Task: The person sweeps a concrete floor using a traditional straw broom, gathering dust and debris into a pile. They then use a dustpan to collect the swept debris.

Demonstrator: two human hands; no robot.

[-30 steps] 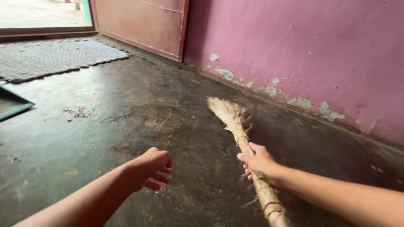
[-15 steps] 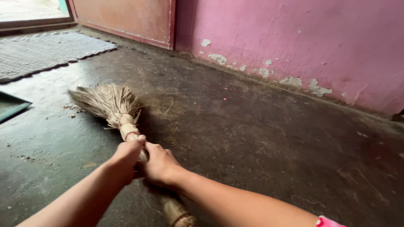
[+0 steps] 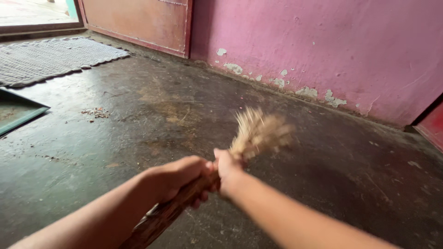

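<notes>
A short straw broom (image 3: pixel 258 131) with a bound handle is lifted off the dark floor, its bristles blurred and pointing to the upper right. My left hand (image 3: pixel 177 177) grips the handle lower down. Just above it, my right hand (image 3: pixel 228 168) grips the neck below the bristles. The two hands touch each other. A small pile of reddish dust and debris (image 3: pixel 94 112) lies on the floor to the left, well away from the bristles.
A green dustpan (image 3: pixel 16 113) lies at the left edge. A grey woven mat (image 3: pixel 50 55) sits before the doorway at the back left. A brown door (image 3: pixel 138 23) and a pink wall with peeling paint (image 3: pixel 323 41) bound the floor.
The broom swung from the right to the left across the floor, my left hand joined the handle, and now the bristles have lifted and swung back to the right.
</notes>
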